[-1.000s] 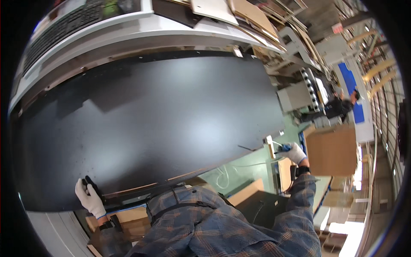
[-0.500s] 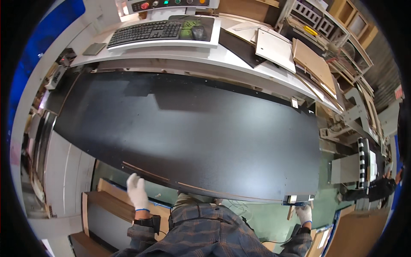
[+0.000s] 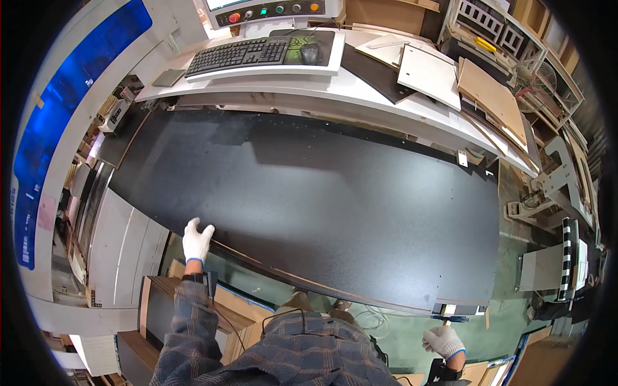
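A long black panel [image 3: 360, 212] lies across the machine in front of me, with small holes along its edges and a brown strip on its near side. My left hand [image 3: 197, 240], in a white knit glove, is at the panel's near left edge, thumb and fingers spread. My right hand [image 3: 444, 341], gloved the same way, is loosely curled below the near right corner, apart from the panel. I see nothing in it. Just above it, a dark blue holder [image 3: 449, 318] with a pale block sits at that corner.
Beyond the panel, a white ledge carries a keyboard [image 3: 238, 55], a mouse [image 3: 310, 53] and several loose boards [image 3: 430, 76]. A blue-fronted machine housing [image 3: 77, 109] stands at left. Stacked boards [image 3: 161, 289] are by my left arm. A person's dark sleeve [image 3: 560, 310] shows at far right.
My left hand has moved up onto the panel's near edge. My right hand has come away from the corner holder, down and to the left, and its fingers have curled. The view has shifted.
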